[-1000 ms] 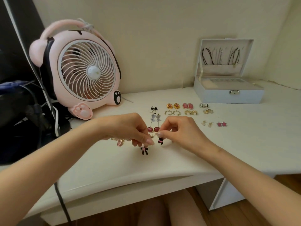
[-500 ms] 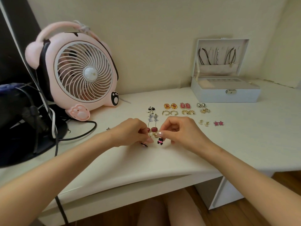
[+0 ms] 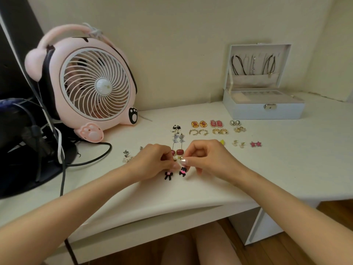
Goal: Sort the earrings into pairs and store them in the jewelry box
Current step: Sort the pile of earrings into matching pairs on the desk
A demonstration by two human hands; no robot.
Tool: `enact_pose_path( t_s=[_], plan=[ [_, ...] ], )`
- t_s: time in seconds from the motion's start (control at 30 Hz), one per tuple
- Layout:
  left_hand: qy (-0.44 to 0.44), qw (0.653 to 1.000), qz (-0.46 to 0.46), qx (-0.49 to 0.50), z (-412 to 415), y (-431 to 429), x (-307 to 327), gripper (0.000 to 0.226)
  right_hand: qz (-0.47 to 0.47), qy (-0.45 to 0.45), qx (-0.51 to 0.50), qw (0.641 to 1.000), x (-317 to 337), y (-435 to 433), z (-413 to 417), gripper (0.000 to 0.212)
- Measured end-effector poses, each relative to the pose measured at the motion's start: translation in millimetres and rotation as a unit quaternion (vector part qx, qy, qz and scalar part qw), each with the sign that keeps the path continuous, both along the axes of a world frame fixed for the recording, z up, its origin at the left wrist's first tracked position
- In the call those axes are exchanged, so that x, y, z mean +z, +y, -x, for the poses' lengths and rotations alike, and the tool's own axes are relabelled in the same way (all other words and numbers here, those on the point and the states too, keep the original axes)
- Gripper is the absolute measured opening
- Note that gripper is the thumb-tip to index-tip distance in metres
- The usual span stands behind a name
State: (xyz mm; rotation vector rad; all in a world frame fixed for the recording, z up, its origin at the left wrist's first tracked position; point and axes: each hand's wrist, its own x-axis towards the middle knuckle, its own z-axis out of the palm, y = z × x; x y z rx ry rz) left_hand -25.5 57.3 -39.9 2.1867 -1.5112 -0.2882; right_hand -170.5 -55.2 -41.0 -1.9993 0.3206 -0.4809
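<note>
My left hand (image 3: 152, 162) pinches the top of a black bow earring (image 3: 168, 175) that dangles onto the white desk. My right hand (image 3: 207, 159) pinches a matching black and pink earring (image 3: 183, 171) right beside it. Just behind my fingertips lie red rectangular drop earrings (image 3: 177, 152). Several sorted pairs lie in rows further back: gold-red ovals (image 3: 199, 123), pink ovals (image 3: 216, 123), gold hoops (image 3: 198, 132), pink stars (image 3: 256, 144). The pale blue jewelry box (image 3: 263, 109) stands open at the back right, with necklaces hanging in its lid.
A pink cat-shaped fan (image 3: 89, 87) stands at the back left, with a black cable (image 3: 91, 159) trailing over the desk. Dark equipment (image 3: 21, 142) fills the left edge. Loose silver earrings (image 3: 127, 155) lie left of my left hand. The desk's front edge (image 3: 172, 211) is close to me.
Both hands stayed together over the desk. The left hand's black bow earring, hidden half a second ago, hangs in view again next to the right hand's one.
</note>
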Motion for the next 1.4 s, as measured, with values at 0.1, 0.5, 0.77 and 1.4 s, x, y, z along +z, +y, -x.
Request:
enact_pose_path(
  t_s=[0.1, 0.5, 0.77, 1.4],
  plan=[
    [-0.011, 1.0, 0.008, -0.007, -0.9, 0.2, -2.1, 0.018, -0.019, 0.02, 0.038, 0.999, 2.1, 1.8, -0.6, 0.008],
    [0.042, 0.997, 0.021, -0.059, -7.7, 15.8, 2.0, 0.009, 0.168, 0.044, -0.042, 0.984, -15.2, 2.1, -14.6, 0.01],
    [0.034, 0.997, 0.06, -0.045, -6.4, 9.8, -7.0, 0.009, 0.173, 0.037, -0.065, 0.982, -19.9, -0.3, -19.5, 0.004],
    [-0.121, 0.982, -0.018, 0.142, -98.4, 43.0, 17.1, 0.011, 0.359, 0.146, 0.029, 0.921, 17.1, 8.3, -127.0, 0.018]
  ],
)
